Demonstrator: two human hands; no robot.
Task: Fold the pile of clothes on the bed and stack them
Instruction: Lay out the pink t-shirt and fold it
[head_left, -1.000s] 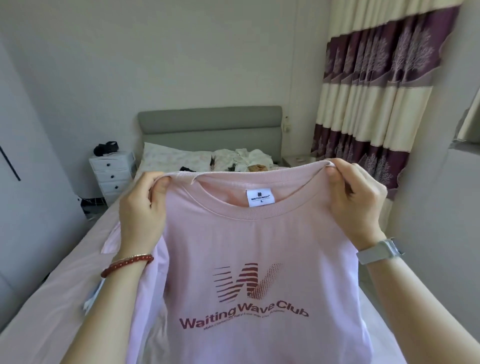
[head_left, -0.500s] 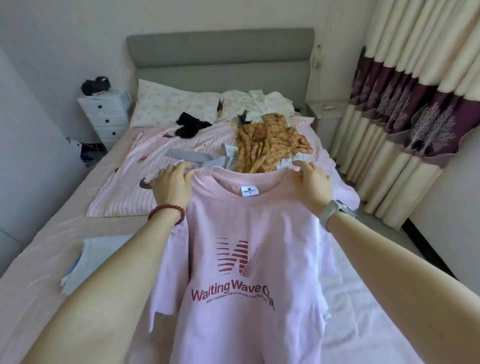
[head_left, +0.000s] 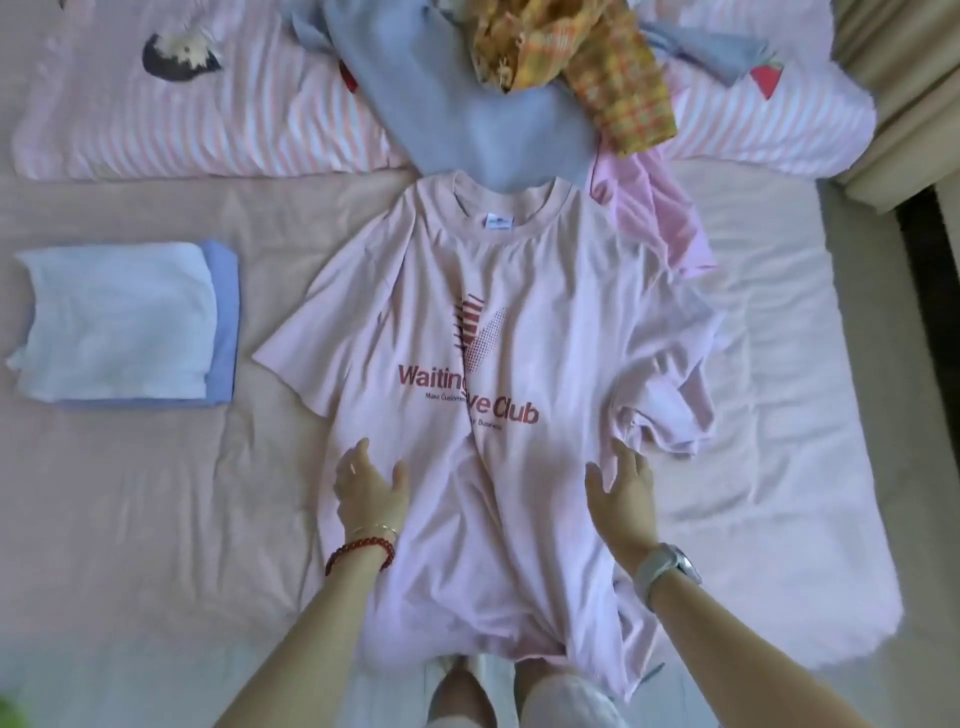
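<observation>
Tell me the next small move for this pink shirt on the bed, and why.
Probably smooth it flat first. The pink T-shirt lies face up, but a crease runs down through its print and its right sleeve is bunched. Both the left hand and right hand sit open at its lower half, well placed to sweep outward before any fold.

T-shirt (head_left: 498, 395) lies flat on the bed (head_left: 156, 519), centre, collar away from the person, hem hanging over the near edge. Left hand (head_left: 370, 486) and right hand (head_left: 623, 493) rest on its lower part. Stack of 2 folded clothes (head_left: 124, 325) to its left. Unfolded pile (head_left: 519, 78) behind it, on the blanket (head_left: 208, 114).
</observation>
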